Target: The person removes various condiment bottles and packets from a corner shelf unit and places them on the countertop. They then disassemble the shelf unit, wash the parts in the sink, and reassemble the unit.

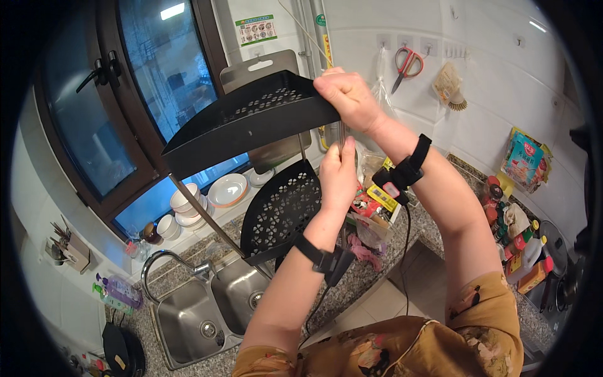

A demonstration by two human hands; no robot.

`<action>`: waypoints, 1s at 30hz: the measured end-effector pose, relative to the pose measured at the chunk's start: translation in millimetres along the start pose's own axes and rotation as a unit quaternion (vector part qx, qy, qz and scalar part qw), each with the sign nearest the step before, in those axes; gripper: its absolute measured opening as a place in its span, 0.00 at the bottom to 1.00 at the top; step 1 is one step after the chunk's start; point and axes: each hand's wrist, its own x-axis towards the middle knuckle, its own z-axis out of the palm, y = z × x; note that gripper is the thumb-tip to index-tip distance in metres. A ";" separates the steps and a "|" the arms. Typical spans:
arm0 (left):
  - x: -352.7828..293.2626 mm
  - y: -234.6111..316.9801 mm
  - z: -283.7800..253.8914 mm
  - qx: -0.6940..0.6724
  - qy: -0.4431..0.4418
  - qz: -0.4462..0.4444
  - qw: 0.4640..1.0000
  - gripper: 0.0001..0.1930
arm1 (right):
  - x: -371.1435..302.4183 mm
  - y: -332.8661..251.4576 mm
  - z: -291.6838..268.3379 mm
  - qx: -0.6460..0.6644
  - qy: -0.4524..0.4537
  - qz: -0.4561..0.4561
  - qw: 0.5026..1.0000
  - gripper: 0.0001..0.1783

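Rack (251, 133) in hands (338, 179) (352, 99), packets (384, 197) in box (395, 215)

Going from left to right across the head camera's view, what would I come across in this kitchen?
Utensil holder → pump bottles → black shelf → right hand gripping the shelf's right corner → scissors → brush → packets on the wall.

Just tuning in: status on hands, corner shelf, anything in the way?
Left hand gripping metal post; right hand gripping corner of upper tier. Black corner shelf, two tiers showing. White dishes behind.
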 end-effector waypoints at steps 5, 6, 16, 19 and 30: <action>3.8 13.3 -8.2 -0.101 -0.050 -0.013 0.994 0.21 | 2.9 -1.4 7.2 -0.017 0.048 -0.062 0.997 0.23; 2.0 19.1 -4.5 -0.135 -0.028 0.003 0.990 0.20 | 0.9 0.0 8.3 -0.010 0.054 -0.069 0.996 0.24; 16.3 14.1 23.0 0.045 0.128 0.091 0.987 0.18 | 11.5 10.3 11.4 0.033 0.069 -0.122 0.990 0.30; 20.4 10.9 26.9 0.059 0.148 0.100 0.982 0.18 | 12.9 12.8 8.9 0.058 0.045 -0.079 0.994 0.31; 23.0 14.4 38.8 0.004 0.189 0.073 0.979 0.20 | 22.1 8.8 2.2 0.086 0.056 -0.060 0.993 0.30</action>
